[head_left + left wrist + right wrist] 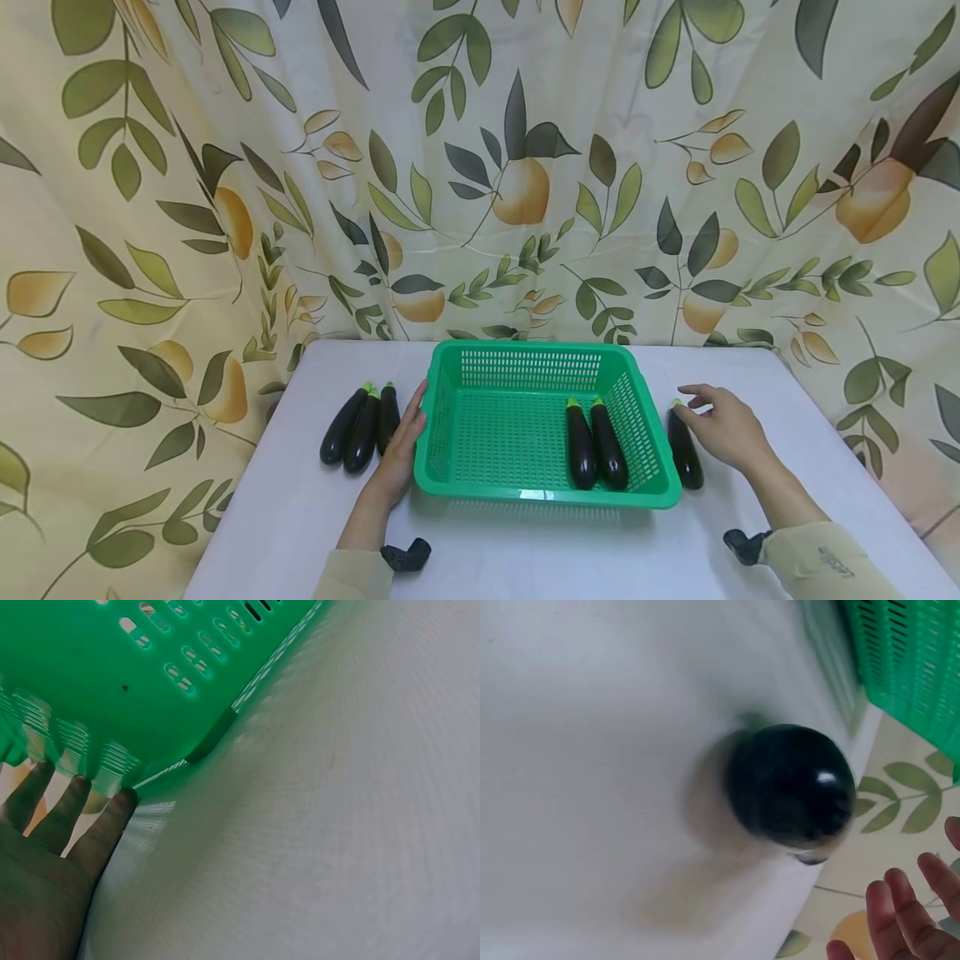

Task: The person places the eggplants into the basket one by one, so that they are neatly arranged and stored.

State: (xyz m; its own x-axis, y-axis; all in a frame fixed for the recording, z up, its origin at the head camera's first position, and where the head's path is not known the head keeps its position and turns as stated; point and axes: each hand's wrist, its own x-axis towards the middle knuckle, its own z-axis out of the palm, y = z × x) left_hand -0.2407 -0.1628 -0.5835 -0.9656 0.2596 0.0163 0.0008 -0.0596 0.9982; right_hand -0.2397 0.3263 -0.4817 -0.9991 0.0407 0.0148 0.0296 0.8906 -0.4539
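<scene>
A green plastic basket (487, 433) with slotted walls stands on the table, with two eggplants (581, 446) lying in its right part. My left hand (401, 446) touches the basket's left side, and in the left wrist view its extended fingers (101, 832) meet the slotted wall. Over the stem end of a single eggplant (684, 450) to the right of the basket, my right hand (723, 429) hovers with loosely bent fingers. In the right wrist view that eggplant (791, 787) shows its rounded end, apart from the spread fingers (885, 915).
Three eggplants (362, 429) lie together left of the basket, close to my left hand. White cloth covers the table (517, 554). Behind it hangs a curtain (525, 275) printed with leaves and fruit.
</scene>
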